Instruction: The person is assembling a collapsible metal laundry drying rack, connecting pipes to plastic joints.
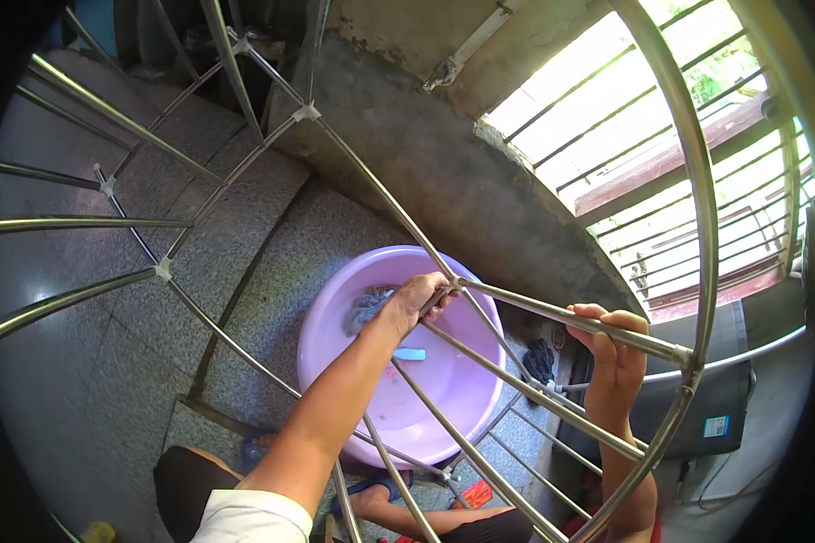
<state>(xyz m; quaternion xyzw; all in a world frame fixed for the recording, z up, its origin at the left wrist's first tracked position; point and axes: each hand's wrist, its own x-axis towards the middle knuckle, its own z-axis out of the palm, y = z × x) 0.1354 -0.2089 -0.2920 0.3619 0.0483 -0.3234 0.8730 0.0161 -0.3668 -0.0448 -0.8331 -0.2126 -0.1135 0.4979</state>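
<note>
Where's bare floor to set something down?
Floor left of the tub, up toward the wall, looks bare, though the frame crosses the view of it. Crowded: the tub's near side, with feet and a red thing; its right, with a dark bundle.

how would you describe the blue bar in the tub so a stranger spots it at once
Find the big round purple tub on the grey floor. Inside it, just below the left hand in the picture, lies a small light-blue bar. Its plain oblong shape sets it apart from the crumpled greyish bundle farther left.
</note>
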